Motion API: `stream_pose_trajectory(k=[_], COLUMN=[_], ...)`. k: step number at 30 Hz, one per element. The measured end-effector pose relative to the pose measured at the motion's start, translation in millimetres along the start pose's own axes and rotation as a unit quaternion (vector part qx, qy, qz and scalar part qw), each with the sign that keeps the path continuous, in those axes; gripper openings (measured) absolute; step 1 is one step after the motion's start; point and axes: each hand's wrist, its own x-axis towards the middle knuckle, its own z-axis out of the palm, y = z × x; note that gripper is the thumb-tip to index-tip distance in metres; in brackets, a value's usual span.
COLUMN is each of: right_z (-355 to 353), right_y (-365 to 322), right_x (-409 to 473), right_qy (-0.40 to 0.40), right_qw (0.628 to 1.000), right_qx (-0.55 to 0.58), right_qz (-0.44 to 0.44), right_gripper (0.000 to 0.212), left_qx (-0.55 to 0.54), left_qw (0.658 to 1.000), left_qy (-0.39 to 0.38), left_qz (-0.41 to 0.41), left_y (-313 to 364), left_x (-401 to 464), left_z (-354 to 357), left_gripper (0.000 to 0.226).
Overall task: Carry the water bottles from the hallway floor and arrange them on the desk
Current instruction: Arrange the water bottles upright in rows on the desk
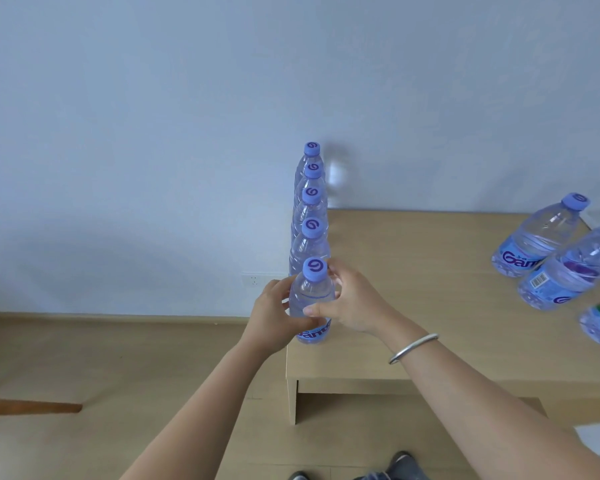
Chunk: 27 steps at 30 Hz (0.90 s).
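Several clear water bottles with blue caps stand in a straight row along the left edge of the light wooden desk (430,271). The nearest bottle (311,296) stands upright at the front of that row. Both hands wrap its upper body: my left hand (274,317) from the left, my right hand (354,303) from the right, thumb across the front. The bottle behind it (310,244) is close, and the farthest bottle (311,157) is near the wall. Three more bottles (537,237) stand at the desk's right side.
A pale wall rises behind the desk, with a socket (253,280) low to the left. Wooden floor (118,358) lies left of and in front of the desk. The desk's left edge runs just beside the bottle row. My shoes (399,462) show at the bottom.
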Motion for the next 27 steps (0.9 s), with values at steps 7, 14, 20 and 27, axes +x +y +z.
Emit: stream_pose_trajectory(k=[7, 14, 20, 27], right_z=[0.7, 2.5, 5.0, 6.6], right_y=[3.9, 9.8, 9.9, 8.9], right_x=[1.8, -0.2, -1.0, -8.8], right_qy=[0.015, 0.017, 0.031, 0.021], right_qw=[1.0, 1.0, 0.999, 0.999], right_qx=[-0.019, -0.006, -0.013, -0.019], right_qz=[-0.011, -0.02, -0.03, -0.028], right_gripper=[0.059, 0.062, 0.062, 0.066], left_qx=[0.006, 0.013, 0.028, 0.006], left_qw=[1.0, 1.0, 1.0, 1.0], left_qy=[0.004, 0.009, 0.009, 0.029], left_qz=[0.005, 0.001, -0.001, -0.007], left_y=[-1.2, -1.0, 1.9, 0.7], left_x=[2.5, 0.1, 2.7, -2.8], left_z=[0.3, 1.7, -1.1, 6.4], left_gripper=[0.065, 0.066, 0.056, 0.063])
